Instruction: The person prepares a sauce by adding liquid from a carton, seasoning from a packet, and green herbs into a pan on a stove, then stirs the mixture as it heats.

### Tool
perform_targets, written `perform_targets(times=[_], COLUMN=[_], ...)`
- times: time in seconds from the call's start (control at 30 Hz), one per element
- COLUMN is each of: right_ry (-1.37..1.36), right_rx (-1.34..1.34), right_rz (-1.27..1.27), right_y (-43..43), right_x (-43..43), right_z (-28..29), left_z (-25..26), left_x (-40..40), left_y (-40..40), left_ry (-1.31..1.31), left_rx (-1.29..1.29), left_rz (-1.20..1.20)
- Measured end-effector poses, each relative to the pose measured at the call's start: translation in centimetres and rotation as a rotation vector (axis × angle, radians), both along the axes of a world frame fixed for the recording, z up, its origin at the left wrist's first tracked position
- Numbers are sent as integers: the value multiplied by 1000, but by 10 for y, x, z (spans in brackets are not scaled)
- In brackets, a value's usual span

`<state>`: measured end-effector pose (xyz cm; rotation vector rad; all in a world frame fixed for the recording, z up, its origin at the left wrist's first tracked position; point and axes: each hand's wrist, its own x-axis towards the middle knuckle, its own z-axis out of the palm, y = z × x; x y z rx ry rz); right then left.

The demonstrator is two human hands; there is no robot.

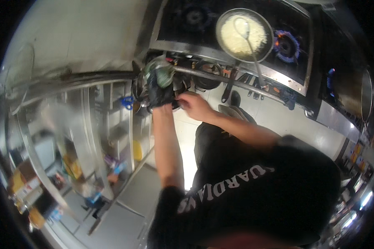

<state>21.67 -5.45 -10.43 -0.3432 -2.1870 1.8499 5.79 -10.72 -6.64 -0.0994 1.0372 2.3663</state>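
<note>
My left hand [161, 91], in a black glove, grips a crumpled green bundle [164, 76] with a pale, glossy surface; the blur hides exactly what it is. Bare and slightly blurred, my right hand [191, 104] is beside the glove's cuff, its fingers curled; whether it pinches the cuff or anything else cannot be told. Dark and metal vessels [140, 88] lie around and below the gloved hand, partly hidden by it. On the stove, up and to the right, a frying pan [218, 34] holds a pale yellow-white food [233, 34], with a metal spoon [252, 51] resting in it.
A lit gas burner [286, 46] burns right of the pan. The pan's dark handle [230, 87] sticks out over a metal rail [202, 74] with utensils hanging beneath. Farther right stands another large pan [366, 93] near flames. Blue-handled scissors [127, 102] and metal shelving [90, 124] are at left.
</note>
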Motion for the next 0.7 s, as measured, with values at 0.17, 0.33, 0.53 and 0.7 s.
perform_targets(times=[0.17, 0.33, 0.53, 0.7], right_ry=[-4, 94, -128, -147], right_rx=[320, -77, -86, 18], right_rz=[-698, -848, -753, -796], right_y=[134, 237, 323, 331], right_x=[88, 58, 30, 19], right_z=[14, 1, -23, -8], left_z=[-37, -58, -58, -69], left_x=[-12, 7, 31, 35], left_y=[155, 244, 291, 289], left_ry=[-169, 96, 639, 387], left_rx=[183, -24, -388, -315], left_rz=[-582, -786, -640, -592])
